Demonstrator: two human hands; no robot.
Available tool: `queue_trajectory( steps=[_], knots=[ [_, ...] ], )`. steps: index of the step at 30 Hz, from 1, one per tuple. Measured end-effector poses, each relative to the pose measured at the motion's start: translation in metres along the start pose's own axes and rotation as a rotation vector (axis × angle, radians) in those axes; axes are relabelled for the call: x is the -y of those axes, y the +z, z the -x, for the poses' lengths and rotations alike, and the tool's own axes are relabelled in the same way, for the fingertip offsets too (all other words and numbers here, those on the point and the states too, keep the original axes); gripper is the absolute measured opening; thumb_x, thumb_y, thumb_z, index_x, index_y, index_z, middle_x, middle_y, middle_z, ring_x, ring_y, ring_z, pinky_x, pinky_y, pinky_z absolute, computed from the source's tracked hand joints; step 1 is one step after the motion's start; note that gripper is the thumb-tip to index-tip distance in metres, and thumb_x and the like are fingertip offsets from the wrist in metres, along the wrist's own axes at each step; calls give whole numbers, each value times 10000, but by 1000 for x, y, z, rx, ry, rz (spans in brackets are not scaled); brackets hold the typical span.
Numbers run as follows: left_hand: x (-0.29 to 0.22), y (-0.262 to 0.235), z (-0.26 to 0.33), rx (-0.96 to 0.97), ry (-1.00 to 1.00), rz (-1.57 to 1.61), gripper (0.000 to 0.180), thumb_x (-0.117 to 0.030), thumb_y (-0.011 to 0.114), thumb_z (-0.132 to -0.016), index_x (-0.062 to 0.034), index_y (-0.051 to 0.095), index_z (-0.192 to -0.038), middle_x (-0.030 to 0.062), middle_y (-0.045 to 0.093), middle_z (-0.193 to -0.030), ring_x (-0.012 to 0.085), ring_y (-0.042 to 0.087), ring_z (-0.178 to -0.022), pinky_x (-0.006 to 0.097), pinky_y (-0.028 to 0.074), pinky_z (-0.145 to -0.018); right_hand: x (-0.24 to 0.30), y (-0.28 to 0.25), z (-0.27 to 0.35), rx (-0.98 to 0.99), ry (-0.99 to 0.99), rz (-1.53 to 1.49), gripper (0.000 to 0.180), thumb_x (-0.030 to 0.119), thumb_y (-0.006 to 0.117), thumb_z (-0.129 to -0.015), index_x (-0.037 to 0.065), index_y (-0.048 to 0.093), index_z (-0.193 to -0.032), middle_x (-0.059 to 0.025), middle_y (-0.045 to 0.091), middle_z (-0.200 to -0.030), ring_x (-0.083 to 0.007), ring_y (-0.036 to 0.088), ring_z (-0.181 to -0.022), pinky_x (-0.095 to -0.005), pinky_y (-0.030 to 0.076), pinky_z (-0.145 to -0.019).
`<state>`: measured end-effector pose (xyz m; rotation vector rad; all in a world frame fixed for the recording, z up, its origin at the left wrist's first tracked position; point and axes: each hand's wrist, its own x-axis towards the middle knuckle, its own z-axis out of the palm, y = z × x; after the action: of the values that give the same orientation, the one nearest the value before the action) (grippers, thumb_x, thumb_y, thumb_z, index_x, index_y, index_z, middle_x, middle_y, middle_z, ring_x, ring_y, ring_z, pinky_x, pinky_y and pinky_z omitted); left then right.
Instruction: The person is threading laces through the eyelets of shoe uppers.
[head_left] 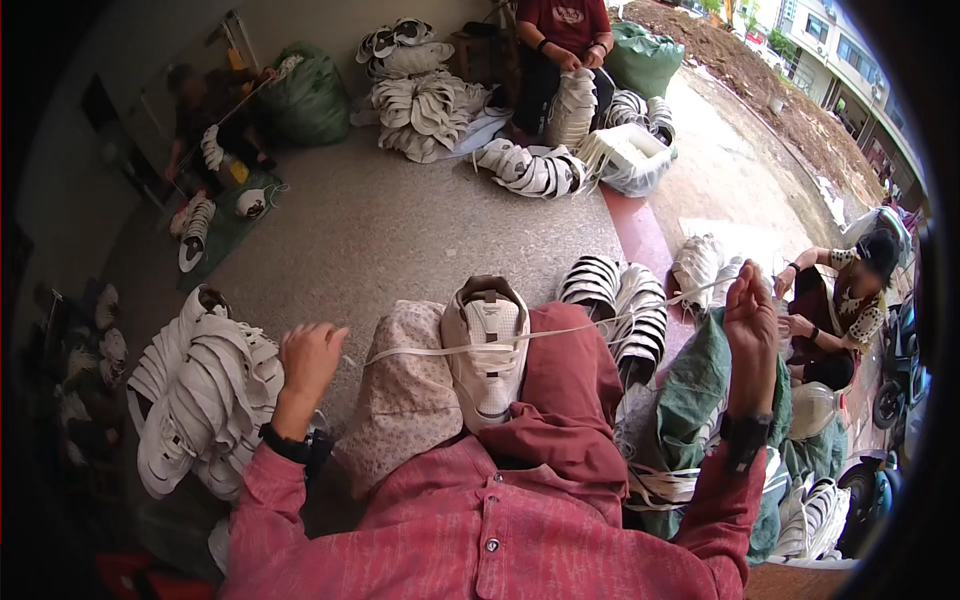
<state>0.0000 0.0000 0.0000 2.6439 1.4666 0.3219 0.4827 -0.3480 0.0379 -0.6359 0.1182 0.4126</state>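
A cream shoe upper [488,345] with brown trim rests upright on my lap, between my knees. A pale shoelace [570,333] runs across its front and rises to the right. My right hand [750,310] is raised with the fingers closed on that lace, pulling it taut. My left hand [312,362] is lifted left of my knee, its fingers stretched toward the shoe and apparently empty. The lace's left stretch ends close to these fingers, but no contact shows. A pile of white shoe uppers [205,400] lies beside my left forearm.
Striped stacks of uppers [640,315] and green sacks [690,395] stand at my right. Ahead, a person in a dark red shirt [565,35] handles uppers beside a white plastic-lined bin [635,158]. Other people sit at the far left and the right.
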Motion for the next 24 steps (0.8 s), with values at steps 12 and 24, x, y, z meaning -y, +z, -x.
queue_trajectory(
  steps=[12,24],
  knots=[
    [-181,40,-44,340,757,96,345,-394,671,-770,-54,716,-735,128,662,-782,278,617,-754,394,402,-811,33,113,201,1961,262,122,156,-7,500,-932,-137,582,-901,-243,615,-702,-325,623,-573,-450,536,-521],
    [-146,-16,-43,1039,366,1553,305,-261,560,-955,-27,626,-770,21,574,-610,103,551,-563,244,452,-531,40,93,162,1998,366,158,135,-58,571,-887,-187,593,-852,-303,631,-752,-372,679,-665,-523,595,-623]
  ],
)
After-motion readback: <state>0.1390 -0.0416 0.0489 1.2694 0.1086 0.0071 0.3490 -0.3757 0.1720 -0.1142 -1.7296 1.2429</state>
